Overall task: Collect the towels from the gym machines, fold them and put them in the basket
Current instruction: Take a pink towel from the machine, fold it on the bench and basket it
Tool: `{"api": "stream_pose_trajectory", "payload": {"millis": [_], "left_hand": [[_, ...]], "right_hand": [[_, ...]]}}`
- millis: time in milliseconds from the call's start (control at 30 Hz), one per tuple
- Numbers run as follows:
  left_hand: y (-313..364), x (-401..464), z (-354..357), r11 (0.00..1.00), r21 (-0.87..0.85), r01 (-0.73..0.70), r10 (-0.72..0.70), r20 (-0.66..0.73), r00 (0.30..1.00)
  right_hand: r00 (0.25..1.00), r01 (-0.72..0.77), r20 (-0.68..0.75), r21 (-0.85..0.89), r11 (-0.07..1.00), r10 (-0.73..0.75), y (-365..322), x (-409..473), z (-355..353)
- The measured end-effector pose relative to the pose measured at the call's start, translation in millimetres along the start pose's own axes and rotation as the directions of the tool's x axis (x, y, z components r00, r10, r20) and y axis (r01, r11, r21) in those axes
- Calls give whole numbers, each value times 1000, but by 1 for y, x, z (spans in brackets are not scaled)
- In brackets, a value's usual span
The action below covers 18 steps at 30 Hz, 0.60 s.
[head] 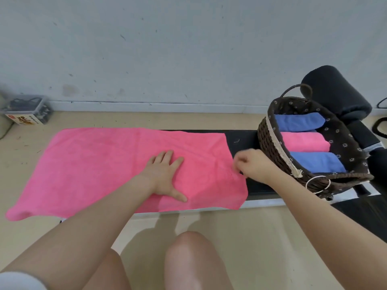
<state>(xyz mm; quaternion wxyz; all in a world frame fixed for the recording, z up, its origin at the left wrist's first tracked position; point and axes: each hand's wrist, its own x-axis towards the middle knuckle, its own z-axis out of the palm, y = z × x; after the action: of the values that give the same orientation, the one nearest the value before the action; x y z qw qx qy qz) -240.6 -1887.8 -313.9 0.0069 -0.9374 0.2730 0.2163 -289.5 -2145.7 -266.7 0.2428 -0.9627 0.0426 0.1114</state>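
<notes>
The pink towel (117, 164) lies spread flat along a black padded gym bench (243, 139), its left end hanging past the bench's left end above the floor (230, 225). The left hand (165, 176) presses on the towel's middle with fingers straight and splayed, gripping nothing. The right hand (253, 164) sits at the towel's right edge with fingers curled; it appears to pinch the cloth, though the fingertips are turned away from the camera. The wicker basket (270, 143) stands on the bench's right end, just beside the right hand, and holds three folded towels: blue (297, 122), pink (303, 142) and blue (316, 165). To fold well, keep the left palm anchoring the centre, carry the right edge over to the left edge, align the corners, then smooth the crease before the next fold. A black foam roller pad (335, 95) sits behind the basket. The bench's frame and legs are hidden under the towel, the machine's right part is cut off, and a clear box (27, 109) at the wall holds contents too small to identify.
</notes>
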Motion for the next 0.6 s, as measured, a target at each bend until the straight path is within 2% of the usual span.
{"api": "stream_pose_trajectory", "payload": {"millis": [67, 100, 200, 300, 433, 500, 600], "left_hand": [[-2, 4, -4, 996, -85, 25, -32, -84, 996], [-3, 6, -6, 992, -121, 36, -53, -138, 989], [-6, 17, -11, 991, -125, 50, -80, -246, 966], [-8, 28, -11, 992, -104, 74, -95, -215, 972], [-10, 37, -11, 998, -69, -1, -12, -192, 981], [-12, 38, -12, 998, -49, -32, 23, -187, 982], [-14, 41, -10, 996, -55, -68, 59, -161, 985]], "right_hand": [[981, -79, -167, 110, 991, 97, -7, 26, 5], [970, -103, -210, 99, 990, 122, -8, 40, 9], [958, -192, -204, 66, 979, 202, -7, 77, 19], [935, -302, -164, 100, 948, 315, -6, 104, 27], [955, -245, -157, 54, 968, 251, 0, 129, 28], [949, -233, -214, 27, 972, 233, 4, 136, 22], [883, -302, -352, 78, 950, 310, 6, 140, 14]]}}
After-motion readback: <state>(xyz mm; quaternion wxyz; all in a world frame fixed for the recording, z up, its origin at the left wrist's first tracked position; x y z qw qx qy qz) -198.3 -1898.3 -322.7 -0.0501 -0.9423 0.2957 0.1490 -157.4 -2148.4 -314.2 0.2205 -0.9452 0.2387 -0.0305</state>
